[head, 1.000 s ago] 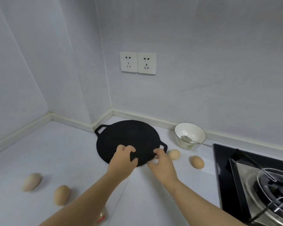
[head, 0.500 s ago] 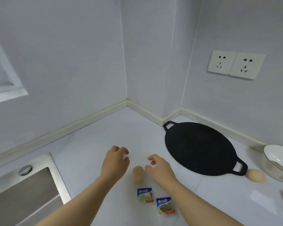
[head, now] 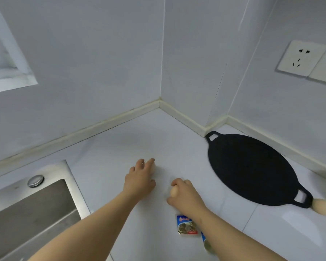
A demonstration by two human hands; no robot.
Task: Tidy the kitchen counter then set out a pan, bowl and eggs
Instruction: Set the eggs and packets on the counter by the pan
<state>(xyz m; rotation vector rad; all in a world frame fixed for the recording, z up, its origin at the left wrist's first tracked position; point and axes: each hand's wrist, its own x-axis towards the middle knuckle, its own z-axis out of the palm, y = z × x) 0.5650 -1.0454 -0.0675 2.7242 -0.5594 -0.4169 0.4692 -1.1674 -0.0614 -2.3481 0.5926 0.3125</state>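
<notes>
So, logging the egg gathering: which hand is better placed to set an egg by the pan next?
Likely right: the right hand grips an egg and is nearer the pan; the left hand only reaches over a second egg.

A white worktop [head: 132, 140] runs into a wall corner, with a steel sink [head: 36, 210] set into its left end. On it lie a flat black two-handled pan [head: 252, 170] by the back wall and an egg [head: 323, 207] just beside the pan's near handle. A second egg [head: 153, 168] sits partly under the left hand [head: 139, 178]. Two blue sachets [head: 187, 225] lie at the front edge, one half hidden by a forearm. The right hand [head: 186, 194] grips a third egg [head: 174, 192]; whether it rests on the surface is unclear.
</notes>
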